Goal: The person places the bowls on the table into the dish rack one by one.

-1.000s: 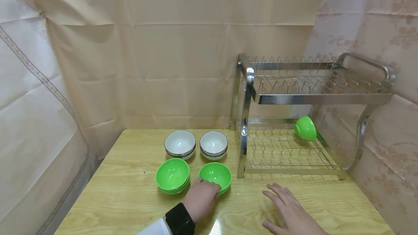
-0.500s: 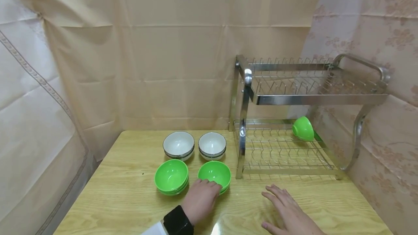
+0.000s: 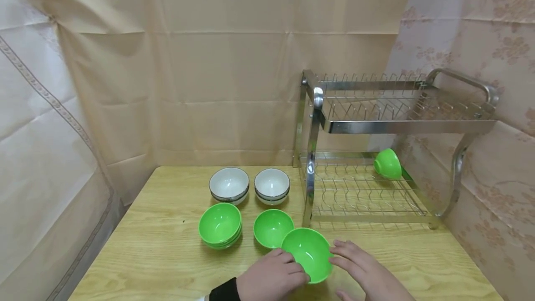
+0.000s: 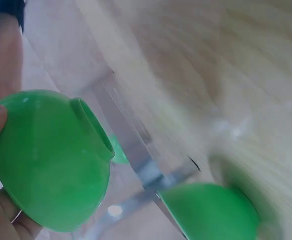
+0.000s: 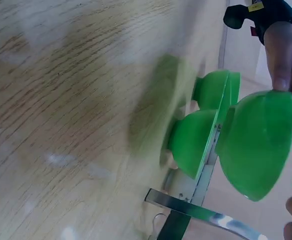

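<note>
A green bowl (image 3: 310,251) is held above the front of the table, tilted with its inside toward the head camera. My left hand (image 3: 273,274) grips its near-left rim; in the right wrist view the thumb presses on the bowl's side (image 5: 258,145). My right hand (image 3: 363,267) is at the opposite side, fingers spread and fairly straight, tips at or close to the rim. Another green bowl (image 3: 271,229) sits on the table just behind. To its left stands a stack of green bowls (image 3: 219,225). The left wrist view is partly blurred and shows the held bowl's outside (image 4: 50,160).
Behind the green bowls stand two stacks of white dark-rimmed bowls, one on the left (image 3: 229,185) and a smaller one (image 3: 272,185). A two-tier metal dish rack (image 3: 409,127) is at the right, with a green bowl (image 3: 388,164) tipped sideways on its lower tier.
My left hand has lifted the top green bowl off the right stack and brought it toward me and rightward, beside my right hand. A green bowl stays where that stack was.
</note>
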`<state>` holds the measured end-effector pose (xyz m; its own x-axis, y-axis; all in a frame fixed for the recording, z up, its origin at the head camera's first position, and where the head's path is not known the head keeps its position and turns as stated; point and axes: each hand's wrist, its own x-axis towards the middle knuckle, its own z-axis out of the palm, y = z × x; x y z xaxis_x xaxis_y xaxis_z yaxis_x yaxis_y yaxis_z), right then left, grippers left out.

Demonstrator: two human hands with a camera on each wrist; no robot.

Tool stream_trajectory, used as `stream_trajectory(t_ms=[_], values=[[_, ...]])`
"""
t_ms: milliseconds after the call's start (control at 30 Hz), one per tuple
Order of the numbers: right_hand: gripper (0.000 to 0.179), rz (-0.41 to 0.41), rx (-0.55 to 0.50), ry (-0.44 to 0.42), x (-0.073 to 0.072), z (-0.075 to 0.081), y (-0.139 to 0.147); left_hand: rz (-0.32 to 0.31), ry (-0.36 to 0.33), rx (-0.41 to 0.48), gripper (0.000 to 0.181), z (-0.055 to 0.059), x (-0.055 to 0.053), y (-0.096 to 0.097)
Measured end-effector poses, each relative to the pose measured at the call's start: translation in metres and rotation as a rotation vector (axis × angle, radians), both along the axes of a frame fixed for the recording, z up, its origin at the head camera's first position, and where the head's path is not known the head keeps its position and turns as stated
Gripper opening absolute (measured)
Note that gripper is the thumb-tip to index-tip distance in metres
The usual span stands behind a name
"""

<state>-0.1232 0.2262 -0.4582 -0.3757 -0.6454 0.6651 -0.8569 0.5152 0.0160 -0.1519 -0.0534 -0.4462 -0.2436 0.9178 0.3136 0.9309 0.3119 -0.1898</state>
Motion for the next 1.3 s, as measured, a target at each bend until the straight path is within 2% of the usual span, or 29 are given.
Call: stream_trajectory(t_ms=[167, 267, 400, 467, 700, 1067, 1200, 1300], values=[[0.043, 0.115, 0.097, 0.052, -0.003, -0.001, -0.001, -0.083, -0.046, -0.110, 0.026, 0.005, 0.007, 0.009], [0.039, 0.191, 0.144, 0.123, -0.006, -0.003, -0.001, -0.103, -0.057, -0.125, 0.025, 0.005, 0.008, 0.013], [0.030, 0.248, 0.169, 0.153, -0.008, -0.006, -0.001, -0.108, -0.048, -0.123, 0.025, 0.004, 0.008, 0.016], [0.027, 0.256, 0.168, 0.142, -0.007, -0.008, 0.000, -0.108, -0.047, -0.125, 0.025, 0.003, 0.008, 0.018], [0.023, 0.268, 0.195, 0.206, -0.007, -0.011, 0.003, -0.113, -0.034, -0.124, 0.024, 0.003, 0.008, 0.020], [0.023, 0.245, 0.191, 0.227, -0.004, -0.015, 0.000, -0.082, -0.099, -0.119, 0.025, 0.002, 0.010, 0.020], [0.024, 0.209, 0.169, 0.192, -0.003, -0.016, -0.001, -0.069, -0.081, -0.100, 0.026, 0.000, 0.010, 0.020], [0.011, 0.188, 0.091, 0.087, -0.002, -0.019, -0.001, -0.038, -0.058, -0.045, 0.025, -0.002, 0.009, 0.021]])
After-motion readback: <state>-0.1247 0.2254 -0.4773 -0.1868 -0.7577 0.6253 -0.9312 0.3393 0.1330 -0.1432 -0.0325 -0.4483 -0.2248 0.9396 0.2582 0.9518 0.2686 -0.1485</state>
